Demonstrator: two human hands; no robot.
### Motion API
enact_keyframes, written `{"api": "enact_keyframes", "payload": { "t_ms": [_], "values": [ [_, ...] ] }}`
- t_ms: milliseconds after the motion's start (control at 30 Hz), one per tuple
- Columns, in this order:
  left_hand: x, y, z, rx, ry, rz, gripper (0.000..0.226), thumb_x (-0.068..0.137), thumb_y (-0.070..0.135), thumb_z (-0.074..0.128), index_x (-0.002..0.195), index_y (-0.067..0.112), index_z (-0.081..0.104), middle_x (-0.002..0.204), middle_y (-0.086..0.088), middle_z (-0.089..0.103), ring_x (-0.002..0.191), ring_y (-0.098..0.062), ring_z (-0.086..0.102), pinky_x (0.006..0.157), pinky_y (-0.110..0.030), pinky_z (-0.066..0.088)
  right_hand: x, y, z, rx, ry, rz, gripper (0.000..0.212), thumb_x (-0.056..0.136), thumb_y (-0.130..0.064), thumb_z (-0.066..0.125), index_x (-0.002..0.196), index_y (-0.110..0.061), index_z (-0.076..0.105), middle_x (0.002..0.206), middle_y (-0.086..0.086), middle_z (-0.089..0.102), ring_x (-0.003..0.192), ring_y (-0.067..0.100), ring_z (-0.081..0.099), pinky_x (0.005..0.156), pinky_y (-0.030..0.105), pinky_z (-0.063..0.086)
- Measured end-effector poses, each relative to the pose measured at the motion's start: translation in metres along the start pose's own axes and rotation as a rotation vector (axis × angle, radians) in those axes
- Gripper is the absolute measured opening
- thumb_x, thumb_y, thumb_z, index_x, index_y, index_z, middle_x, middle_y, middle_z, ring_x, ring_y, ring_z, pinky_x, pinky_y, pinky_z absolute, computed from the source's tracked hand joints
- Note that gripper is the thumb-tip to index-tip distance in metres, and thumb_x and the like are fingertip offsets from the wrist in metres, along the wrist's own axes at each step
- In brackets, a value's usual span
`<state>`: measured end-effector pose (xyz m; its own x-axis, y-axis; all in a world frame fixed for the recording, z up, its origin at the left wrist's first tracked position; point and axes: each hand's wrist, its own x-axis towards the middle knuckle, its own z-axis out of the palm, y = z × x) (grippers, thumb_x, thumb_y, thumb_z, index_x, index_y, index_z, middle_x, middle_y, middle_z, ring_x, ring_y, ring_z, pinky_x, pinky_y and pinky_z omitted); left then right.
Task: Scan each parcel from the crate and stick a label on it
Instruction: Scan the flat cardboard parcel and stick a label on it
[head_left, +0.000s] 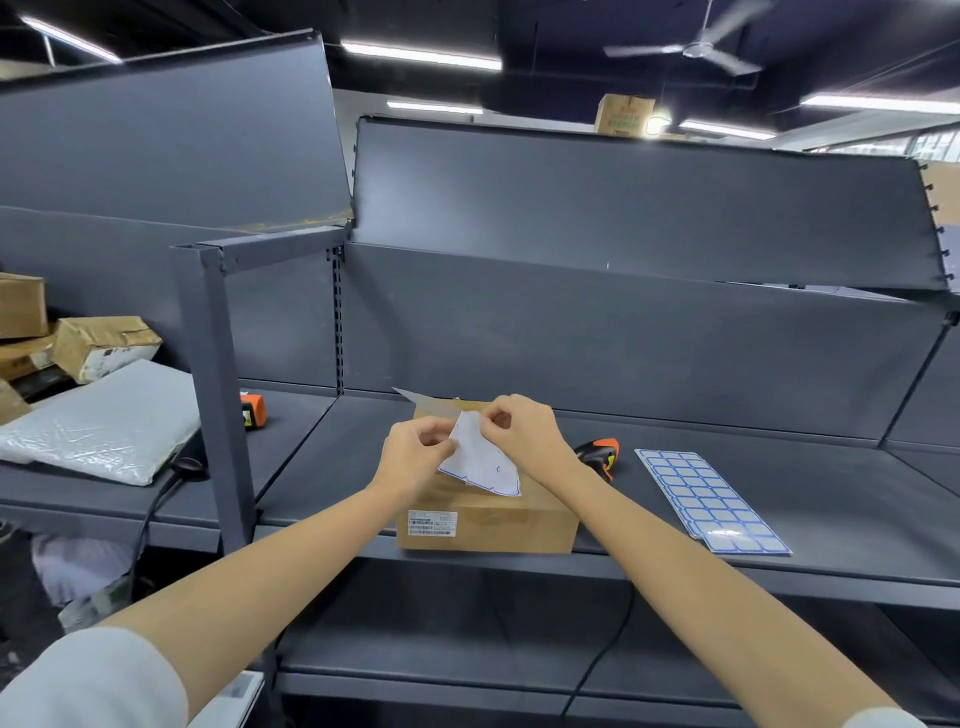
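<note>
I see the cardboard parcel (488, 519) sitting at the front edge of the grey shelf (727, 499), a printed barcode sticker (432, 523) on its near face. Above its top, both hands hold a torn piece of label sheet (480, 462) with blue outlines. My left hand (415, 452) pinches the sheet's left edge, fingers curled round it; my right hand (524, 428) pinches its top corner between thumb and fingertips. At 3 o'clock from the parcel lies the black-and-orange scanner (600, 457), just beside my right wrist, and farther right a full label sheet (709, 499) lies flat. At 9 o'clock, past the upright post (218, 395), a second orange scanner (253, 411), a grey mailer bag (104, 421) and stacked cartons (98, 345).
</note>
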<state>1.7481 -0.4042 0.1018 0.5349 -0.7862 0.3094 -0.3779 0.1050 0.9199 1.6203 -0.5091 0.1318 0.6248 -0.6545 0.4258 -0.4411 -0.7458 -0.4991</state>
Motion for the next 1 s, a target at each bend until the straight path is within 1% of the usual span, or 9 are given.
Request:
{"api": "enact_keyframes", "payload": {
  "t_ms": [67,167,267,367,467,533,667,800,1000],
  "values": [
    [0.001,-0.002,-0.001,-0.003,0.008,-0.007,0.031,0.086,0.002,0.064,0.085,0.033,0.069,0.081,0.021,0.069,0.08,0.003,0.065,0.072,-0.021,0.053,0.002,0.003,0.0,0.099,0.046,0.094,0.011,0.086,-0.025,0.06,0.078,-0.02,0.066,0.078,-0.012,0.064,0.074,0.006,0.058,0.07,0.018,0.045],
    [0.003,-0.006,-0.001,-0.023,0.03,-0.026,0.03,0.085,0.002,0.064,0.083,0.032,0.069,0.081,0.019,0.069,0.081,-0.001,0.066,0.074,-0.022,0.053,0.004,0.007,-0.004,0.272,0.098,0.221,0.012,0.083,-0.027,0.062,0.074,-0.022,0.067,0.066,-0.017,0.064,0.064,-0.001,0.056,0.055,0.007,0.04],
    [0.004,-0.01,-0.004,-0.068,0.081,-0.071,0.026,0.083,0.004,0.067,0.076,0.03,0.067,0.075,0.018,0.068,0.069,0.002,0.063,0.061,-0.01,0.047,0.006,0.014,-0.01,0.361,0.142,0.294,0.009,0.084,-0.026,0.062,0.078,-0.023,0.069,0.073,-0.016,0.065,0.07,0.001,0.056,0.059,0.013,0.039],
    [0.009,-0.015,-0.009,-0.113,0.16,-0.144,0.014,0.085,0.008,0.066,0.078,0.021,0.066,0.076,0.009,0.065,0.068,-0.008,0.056,0.062,-0.019,0.044,0.005,0.025,-0.015,0.422,0.199,0.32,0.008,0.085,-0.027,0.062,0.082,-0.024,0.069,0.08,-0.014,0.066,0.075,0.002,0.056,0.063,0.017,0.04],
    [0.017,-0.016,-0.019,-0.153,0.249,-0.239,0.002,0.087,0.011,0.063,0.087,0.011,0.061,0.083,0.003,0.058,0.083,-0.018,0.053,0.077,-0.034,0.049,0.003,0.039,-0.017,0.287,0.233,0.307,0.01,0.087,-0.029,0.062,0.079,-0.024,0.066,0.075,-0.016,0.063,0.072,0.0,0.055,0.059,0.013,0.034],
    [0.025,-0.014,-0.027,-0.234,0.291,-0.291,0.008,0.087,0.012,0.062,0.084,0.011,0.055,0.083,0.0,0.052,0.087,-0.021,0.05,0.085,-0.041,0.05,0.003,0.049,-0.014,0.114,0.186,0.274,0.011,0.089,-0.022,0.059,0.08,-0.02,0.064,0.077,-0.013,0.06,0.074,0.004,0.054,0.064,0.015,0.034],
    [0.037,-0.009,-0.039,-0.311,0.344,-0.312,0.022,0.087,0.011,0.06,0.071,0.015,0.045,0.072,-0.002,0.043,0.076,-0.023,0.041,0.072,-0.035,0.04,0.001,0.063,0.002,-0.204,0.052,0.114,0.02,0.09,-0.015,0.053,0.083,-0.003,0.067,0.081,0.003,0.061,0.084,0.021,0.053,0.07,0.028,0.037],
    [0.041,-0.009,-0.043,-0.326,0.355,-0.311,0.023,0.085,0.011,0.059,0.069,0.016,0.042,0.071,0.0,0.041,0.072,-0.021,0.035,0.072,-0.034,0.034,-0.002,0.072,0.016,-0.39,0.003,-0.057,0.021,0.095,-0.018,0.049,0.087,-0.006,0.064,0.089,0.007,0.061,0.082,0.019,0.046,0.075,0.03,0.04],
    [0.041,-0.013,-0.045,-0.326,0.373,-0.309,0.025,0.084,0.011,0.059,0.068,0.016,0.04,0.069,0.0,0.04,0.068,-0.018,0.034,0.067,-0.032,0.032,-0.003,0.076,0.022,-0.49,-0.098,-0.16,0.023,0.095,-0.019,0.045,0.098,-0.008,0.065,0.096,0.008,0.06,0.092,0.022,0.05,0.08,0.029,0.041]
  ]
}}
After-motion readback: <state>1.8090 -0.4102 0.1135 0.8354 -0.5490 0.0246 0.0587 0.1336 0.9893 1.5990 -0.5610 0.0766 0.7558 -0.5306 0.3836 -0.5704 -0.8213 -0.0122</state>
